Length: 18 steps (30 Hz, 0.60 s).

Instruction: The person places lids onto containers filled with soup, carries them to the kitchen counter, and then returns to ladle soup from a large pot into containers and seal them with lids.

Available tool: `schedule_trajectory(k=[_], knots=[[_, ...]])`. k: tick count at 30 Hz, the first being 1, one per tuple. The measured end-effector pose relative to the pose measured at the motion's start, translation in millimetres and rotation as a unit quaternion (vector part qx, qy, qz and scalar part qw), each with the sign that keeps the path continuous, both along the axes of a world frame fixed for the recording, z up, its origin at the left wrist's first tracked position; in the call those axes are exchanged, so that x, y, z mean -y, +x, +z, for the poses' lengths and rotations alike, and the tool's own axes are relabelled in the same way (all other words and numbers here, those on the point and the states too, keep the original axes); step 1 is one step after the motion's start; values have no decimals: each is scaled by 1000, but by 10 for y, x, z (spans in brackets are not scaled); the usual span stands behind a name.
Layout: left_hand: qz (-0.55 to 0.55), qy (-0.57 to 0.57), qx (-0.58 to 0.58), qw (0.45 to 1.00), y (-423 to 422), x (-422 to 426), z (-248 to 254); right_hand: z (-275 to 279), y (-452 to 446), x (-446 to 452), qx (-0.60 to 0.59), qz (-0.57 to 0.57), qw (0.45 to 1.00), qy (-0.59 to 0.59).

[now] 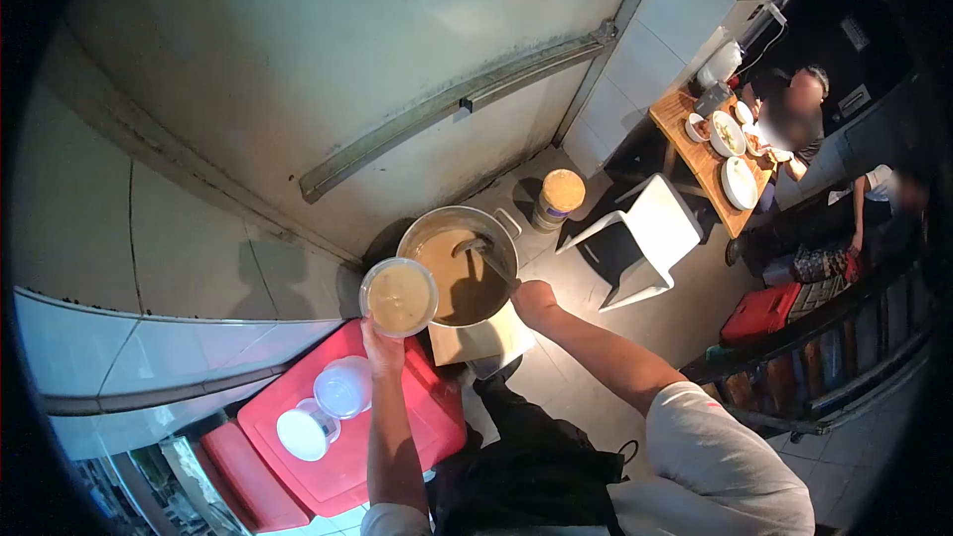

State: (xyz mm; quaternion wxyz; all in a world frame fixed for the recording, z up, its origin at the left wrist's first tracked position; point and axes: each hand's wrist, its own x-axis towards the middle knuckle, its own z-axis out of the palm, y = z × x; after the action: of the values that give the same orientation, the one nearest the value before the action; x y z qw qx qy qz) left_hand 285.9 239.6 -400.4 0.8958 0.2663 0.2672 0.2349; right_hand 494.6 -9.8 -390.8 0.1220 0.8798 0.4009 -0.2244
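Note:
My left hand (pixel 382 345) holds a round clear plastic container (pixel 399 298) filled with a light brown liquid, over the near left rim of a large metal pot (pixel 504 238). Brown soup or sauce (pixel 442 248) fills part of the pot. My right hand (pixel 534 302) is closed around the handle of a ladle (pixel 475 246), whose bowl is in the pot at the liquid's surface. Under the pot is a light-coloured board or stool top (pixel 486 342). What carries it is mostly hidden.
A red-lidded bin (pixel 417 417) at my left bears stacked white plastic tubs (pixel 308 434). Beyond the pot stand a bucket with a yellow lid (pixel 563 191) and a white plastic chair (pixel 650 228). One person sits at a wooden table (pixel 703 174) with bowls; another sits farther right.

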Motion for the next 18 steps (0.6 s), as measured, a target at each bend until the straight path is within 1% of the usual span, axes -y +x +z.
schedule_trajectory(k=[3,6,9,12,15,16,18], knots=[[5,-2,4,1000,-55,6,-4,3,-16,2,-13,39,999,-7],[9,-8,8,1000,-77,27,12,353,47,-13,-67,17,997,-43],[6,-8,11,1000,-64,45,50,449,111,-8,-113,35,991,-67],[5,1,8,1000,-72,36,125,441,182,-41,-164,46,985,-25],[9,4,-9,1000,-78,-3,132,553,327,-88,-275,-72,957,-61],[12,4,-17,1000,-88,-22,118,357,393,-63,-294,-69,952,-42],[24,13,-18,999,-93,-65,64,263,524,-54,-339,-114,932,-62]])
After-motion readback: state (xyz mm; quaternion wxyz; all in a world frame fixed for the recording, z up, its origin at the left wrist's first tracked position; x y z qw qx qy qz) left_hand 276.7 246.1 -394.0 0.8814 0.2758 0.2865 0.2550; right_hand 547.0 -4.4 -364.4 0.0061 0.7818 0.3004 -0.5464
